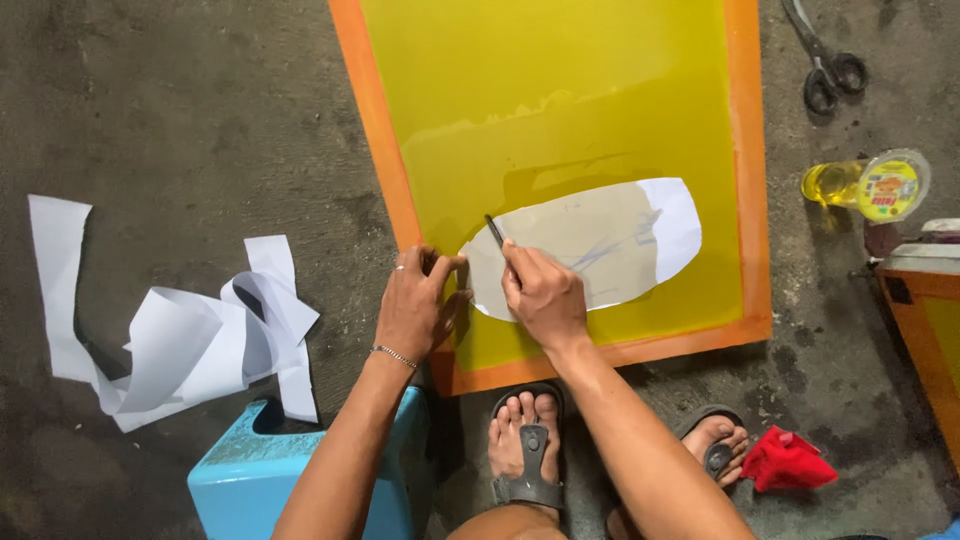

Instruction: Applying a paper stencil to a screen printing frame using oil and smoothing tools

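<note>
An orange-framed screen with yellow mesh [560, 120] lies flat on the concrete floor. A white oval paper cutout [600, 240] rests on the mesh near the frame's lower edge. My right hand [545, 295] holds a thin dark brush or pen [495, 231], its tip on the left end of the cutout. My left hand [418, 305] presses down on the frame's left edge, fingertips touching the paper's left end. It wears a ring and a bracelet.
Curled white paper offcuts [180, 335] lie on the floor at left. A light blue stool [250, 480] is below me, my sandalled feet [528, 450] beside it. Scissors [825, 65], a lidded cup of yellow liquid [868, 185], a red cloth [790, 460] and another orange frame [925, 330] are at right.
</note>
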